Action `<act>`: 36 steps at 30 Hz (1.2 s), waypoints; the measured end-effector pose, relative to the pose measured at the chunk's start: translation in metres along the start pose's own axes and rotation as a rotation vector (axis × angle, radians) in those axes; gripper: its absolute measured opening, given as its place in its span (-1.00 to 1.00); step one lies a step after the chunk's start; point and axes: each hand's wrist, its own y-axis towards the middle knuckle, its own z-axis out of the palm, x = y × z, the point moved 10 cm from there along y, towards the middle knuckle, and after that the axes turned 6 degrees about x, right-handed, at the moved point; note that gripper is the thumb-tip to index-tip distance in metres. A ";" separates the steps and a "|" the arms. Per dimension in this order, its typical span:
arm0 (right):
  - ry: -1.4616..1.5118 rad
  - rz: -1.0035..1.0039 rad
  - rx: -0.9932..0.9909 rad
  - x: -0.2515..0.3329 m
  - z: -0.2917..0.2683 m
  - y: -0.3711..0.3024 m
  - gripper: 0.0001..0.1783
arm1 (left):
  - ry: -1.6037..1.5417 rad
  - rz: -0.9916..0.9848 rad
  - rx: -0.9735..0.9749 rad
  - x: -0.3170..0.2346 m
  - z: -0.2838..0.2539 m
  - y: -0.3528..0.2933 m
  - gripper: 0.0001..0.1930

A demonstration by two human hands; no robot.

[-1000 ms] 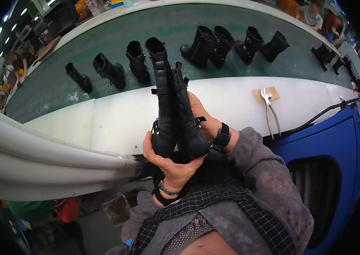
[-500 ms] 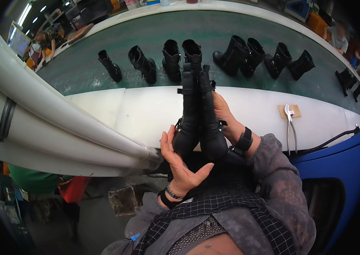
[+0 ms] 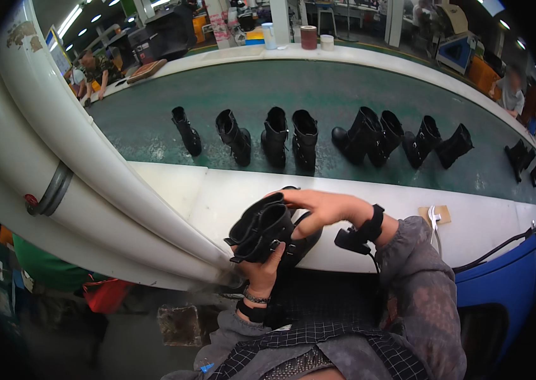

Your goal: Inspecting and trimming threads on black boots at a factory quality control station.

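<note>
A pair of black buckled boots (image 3: 256,235) is held side by side over the near white ledge, tilted so their shaft openings face up at me. My left hand (image 3: 263,273) is closed round the near side of the shafts, thumb beside a buckle and the other fingers mostly hidden. From the right, my right hand (image 3: 331,210) reaches over the far side of the same boots. Its thumb bends toward the shaft and its fingertips are out of sight behind the leather. The feet of the boots are partly hidden under my right hand.
Several black boots (image 3: 274,136) stand in a row on the green belt (image 3: 230,79). Pliers (image 3: 433,218) lie on a tan pad on the white ledge (image 3: 369,190). Thick white pipes (image 3: 110,183) block my left; a blue cabinet (image 3: 502,269) stands right. People are at the belt's far ends.
The boots have turned from lying lengthwise, toes toward me, to openings facing up. They have shifted left. My left hand has closed round the shafts, and my right hand has come over the top.
</note>
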 end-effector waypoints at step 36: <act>-0.855 0.224 -1.079 -0.034 -0.205 -0.131 -0.54 | -0.080 0.126 -0.336 -0.013 0.005 0.066 -0.57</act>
